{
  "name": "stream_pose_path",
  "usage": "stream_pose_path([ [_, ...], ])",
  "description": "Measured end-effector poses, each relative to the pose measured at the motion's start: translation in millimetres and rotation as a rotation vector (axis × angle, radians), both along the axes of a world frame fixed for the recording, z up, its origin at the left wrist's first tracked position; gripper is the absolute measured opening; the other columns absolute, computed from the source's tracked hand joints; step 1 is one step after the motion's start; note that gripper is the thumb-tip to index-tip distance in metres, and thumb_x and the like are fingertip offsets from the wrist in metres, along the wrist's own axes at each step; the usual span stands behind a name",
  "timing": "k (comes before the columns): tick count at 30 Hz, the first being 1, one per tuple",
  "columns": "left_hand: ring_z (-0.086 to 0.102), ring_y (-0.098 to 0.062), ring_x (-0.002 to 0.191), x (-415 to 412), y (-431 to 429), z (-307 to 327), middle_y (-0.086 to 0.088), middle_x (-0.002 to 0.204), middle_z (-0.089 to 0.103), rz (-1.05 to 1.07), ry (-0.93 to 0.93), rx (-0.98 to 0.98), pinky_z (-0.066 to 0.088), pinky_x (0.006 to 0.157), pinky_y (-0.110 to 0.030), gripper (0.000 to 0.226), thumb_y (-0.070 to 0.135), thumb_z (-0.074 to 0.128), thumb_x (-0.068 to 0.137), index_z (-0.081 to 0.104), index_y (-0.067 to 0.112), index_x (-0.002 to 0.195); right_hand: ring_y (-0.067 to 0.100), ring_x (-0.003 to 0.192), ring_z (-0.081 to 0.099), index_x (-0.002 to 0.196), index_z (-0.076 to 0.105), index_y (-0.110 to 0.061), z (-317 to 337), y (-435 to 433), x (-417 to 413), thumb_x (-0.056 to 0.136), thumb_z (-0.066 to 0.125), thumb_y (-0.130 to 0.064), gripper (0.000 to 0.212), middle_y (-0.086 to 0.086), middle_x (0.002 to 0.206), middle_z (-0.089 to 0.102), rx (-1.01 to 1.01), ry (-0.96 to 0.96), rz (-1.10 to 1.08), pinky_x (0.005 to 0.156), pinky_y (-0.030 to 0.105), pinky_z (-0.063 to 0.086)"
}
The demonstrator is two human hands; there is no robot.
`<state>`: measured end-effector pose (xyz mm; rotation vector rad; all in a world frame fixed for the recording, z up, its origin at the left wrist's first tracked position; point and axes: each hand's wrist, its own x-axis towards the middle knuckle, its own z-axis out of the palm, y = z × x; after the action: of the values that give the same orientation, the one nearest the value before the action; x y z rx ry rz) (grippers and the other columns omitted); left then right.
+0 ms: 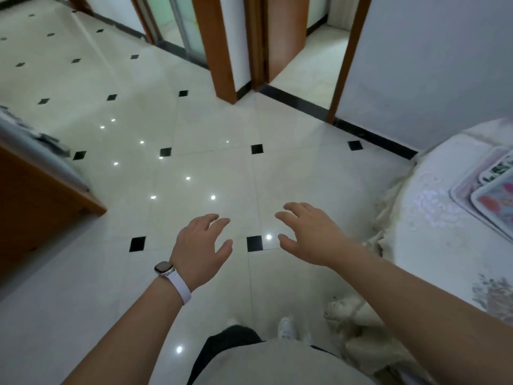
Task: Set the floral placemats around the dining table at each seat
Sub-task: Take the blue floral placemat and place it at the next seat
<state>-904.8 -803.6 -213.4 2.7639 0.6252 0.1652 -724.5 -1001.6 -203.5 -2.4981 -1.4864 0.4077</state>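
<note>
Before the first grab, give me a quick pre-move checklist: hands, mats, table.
1. Left hand free: ok, fingers relaxed, holding nothing.
2. Right hand free: ok, holding nothing.
3. Placemats located: ok, overlapping on the table at the right frame edge.
4. Hands over the table: not ok, both hover above the floor.
5. Mat count: cannot tell, the pile is cut off.
6. Seats located: cannot tell, no chairs in view.
</note>
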Motion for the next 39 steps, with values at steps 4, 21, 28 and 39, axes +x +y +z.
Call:
stream_pose_path([
  [4, 0.058, -0.03, 0.114, 64.8, 30.5, -11.7, -0.01, 0.124, 0.063, -0.124, -0.003, -0.024, 0.049, 0.088, -0.047, 0.052, 0.047, 0.046, 0.082, 0.064, 0.017, 0.122, 0.032, 0.126, 0.05, 0.132, 0.057, -0.018, -3.0, 8.4, 40.0, 0.086, 0.048, -0.045, 0.055, 0.011, 0.141, 0.052, -0.053, -0.015, -0.125, 0.1, 0.045, 0.043],
  [21, 0.058, -0.034, 0.114, 343.8, 198.0, -7.6, -0.014, 0.126, 0.062, -0.595, -0.076, -0.088, 0.05, 0.089, -0.048, 0.054, 0.045, 0.048, 0.08, 0.065, 0.015, 0.121, 0.027, 0.135, 0.041, 0.142, 0.046, -0.024, 31.0, 131.9, 206.2, 0.092, 0.044, -0.05, 0.057, 0.005, 0.15, 0.043, -0.134, -0.077, -0.615, 0.107, 0.045, 0.04],
  [28, 0.056, -0.032, 0.117, 440.2, 160.1, -0.5, -0.012, 0.127, 0.061, -0.825, -0.091, -0.101, 0.049, 0.09, -0.05, 0.054, 0.047, 0.048, 0.08, 0.065, 0.017, 0.122, 0.031, 0.127, 0.05, 0.136, 0.053, -0.02, 33.9, 91.1, 230.3, 0.082, 0.03, -0.058, 0.07, 0.009, 0.143, 0.051, -0.127, -0.067, -0.866, 0.101, 0.044, 0.044],
  [39, 0.054, -0.028, 0.119, 572.3, 72.9, 0.2, -0.009, 0.129, 0.06, -1.017, -0.056, 0.004, 0.045, 0.092, -0.044, 0.048, 0.041, 0.054, 0.084, 0.061, 0.019, 0.126, 0.033, 0.121, 0.054, 0.132, 0.057, -0.018, 1.6, 7.9, 321.8, 0.083, 0.037, -0.055, 0.064, 0.011, 0.138, 0.054, -0.035, -0.02, -1.084, 0.094, 0.045, 0.049],
])
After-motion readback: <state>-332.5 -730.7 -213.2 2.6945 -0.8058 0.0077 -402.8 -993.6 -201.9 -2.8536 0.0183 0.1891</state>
